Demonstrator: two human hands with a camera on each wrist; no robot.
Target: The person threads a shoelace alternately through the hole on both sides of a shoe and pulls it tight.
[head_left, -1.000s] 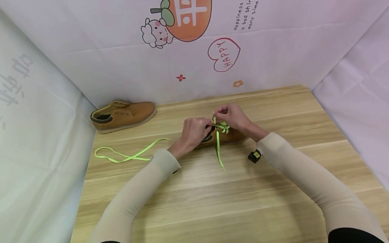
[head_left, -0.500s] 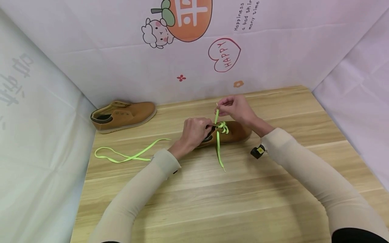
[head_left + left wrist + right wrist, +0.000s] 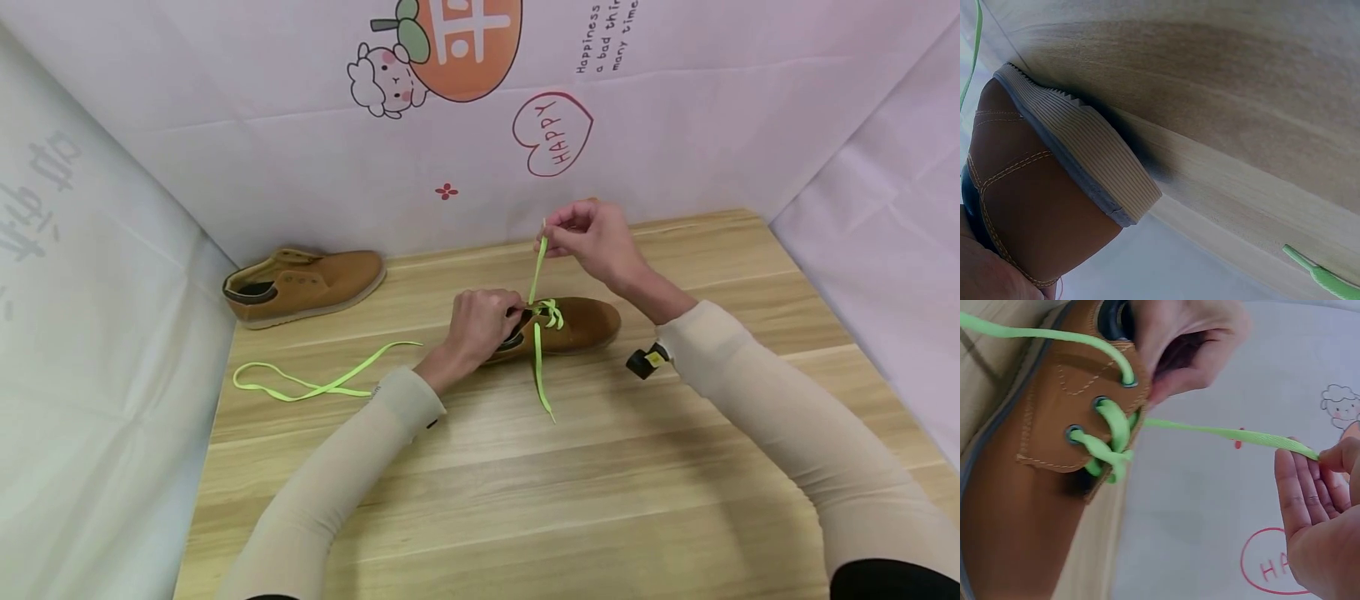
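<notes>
A brown shoe (image 3: 588, 323) with neon green lacing lies on the table, its toe to the right. My left hand (image 3: 483, 323) grips the shoe's upper near the top eyelets, and in the right wrist view its thumb and finger pinch the flap's edge. My right hand (image 3: 596, 242) is raised behind the shoe and pinches one end of the green shoelace (image 3: 1229, 432), which runs taut from the far flap. The shoelace's other end (image 3: 539, 375) hangs from the near top eyelet onto the table. In the left wrist view the shoe's heel (image 3: 1041, 194) shows, with fingers partly visible.
An unlaced matching shoe (image 3: 307, 287) stands at the back left. A loose green shoelace (image 3: 322, 389) lies looped on the wooden table (image 3: 487, 517), near my left sleeve. White printed cloth walls (image 3: 300, 167) rise behind and at both sides.
My right hand has moved up and away from the shoe, drawing out a longer stretch of shoelace from the far flap. My left hand has stayed in place on the shoe.
</notes>
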